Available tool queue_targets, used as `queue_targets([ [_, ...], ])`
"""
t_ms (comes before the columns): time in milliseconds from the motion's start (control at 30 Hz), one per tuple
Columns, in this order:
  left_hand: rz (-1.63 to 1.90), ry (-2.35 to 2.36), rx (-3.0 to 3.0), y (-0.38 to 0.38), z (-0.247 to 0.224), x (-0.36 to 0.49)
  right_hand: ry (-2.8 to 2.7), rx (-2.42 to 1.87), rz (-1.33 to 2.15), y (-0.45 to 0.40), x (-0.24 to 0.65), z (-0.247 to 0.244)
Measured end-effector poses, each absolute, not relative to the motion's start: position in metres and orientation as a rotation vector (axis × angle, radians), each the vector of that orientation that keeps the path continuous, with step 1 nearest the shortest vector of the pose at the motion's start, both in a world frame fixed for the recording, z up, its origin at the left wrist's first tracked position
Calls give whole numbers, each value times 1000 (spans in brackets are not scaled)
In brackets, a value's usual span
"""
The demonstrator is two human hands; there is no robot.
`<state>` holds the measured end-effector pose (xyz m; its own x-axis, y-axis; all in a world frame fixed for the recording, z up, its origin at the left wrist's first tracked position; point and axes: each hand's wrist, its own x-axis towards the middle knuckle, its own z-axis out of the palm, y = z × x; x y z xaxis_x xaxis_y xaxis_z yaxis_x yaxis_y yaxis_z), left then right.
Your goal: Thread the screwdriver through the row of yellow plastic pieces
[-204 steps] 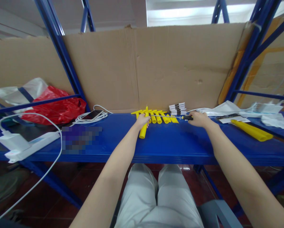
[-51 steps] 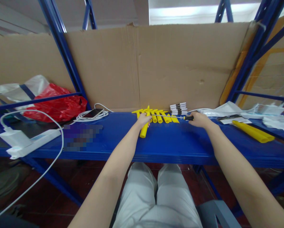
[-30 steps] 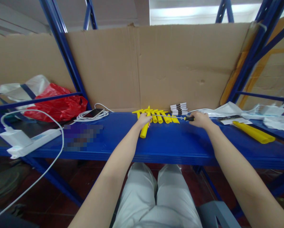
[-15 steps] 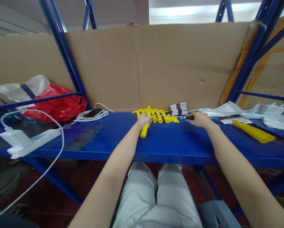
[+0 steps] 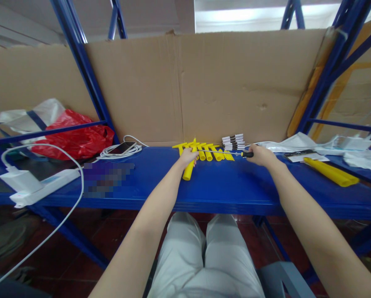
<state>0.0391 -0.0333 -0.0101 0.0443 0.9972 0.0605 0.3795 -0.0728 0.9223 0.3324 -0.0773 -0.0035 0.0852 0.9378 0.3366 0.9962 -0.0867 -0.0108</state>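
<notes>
My left hand is closed around a yellow T-shaped plastic piece, its tubular end pointing toward me. In my right hand is a screwdriver with a black and yellow handle, gripped by that handle. Its long thin shaft runs level to the left and reaches the yellow piece at my left hand; whether the tip touches it, I cannot tell. Several more yellow T-shaped pieces lie in a row just behind the shaft. Beside them sits a stack of white sticks with dark bands.
A flattened yellow tube lies at the right on the blue shelf. Coiled white cable, a power strip and a red plastic bag are at the left. Cardboard walls the back.
My right hand and the screwdriver handle have shifted very slightly. My left hand and the yellow piece look unmoved.
</notes>
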Motion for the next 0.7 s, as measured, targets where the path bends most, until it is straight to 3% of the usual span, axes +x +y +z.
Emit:
queue_targets([
  [333,1025,1433,1554,-33,-11,39,-2029,-2065,-479,-73,335,-6],
  [700,1026,1415,1549,-35,-9,39,-2037,-2081,-382,-75,335,-6],
])
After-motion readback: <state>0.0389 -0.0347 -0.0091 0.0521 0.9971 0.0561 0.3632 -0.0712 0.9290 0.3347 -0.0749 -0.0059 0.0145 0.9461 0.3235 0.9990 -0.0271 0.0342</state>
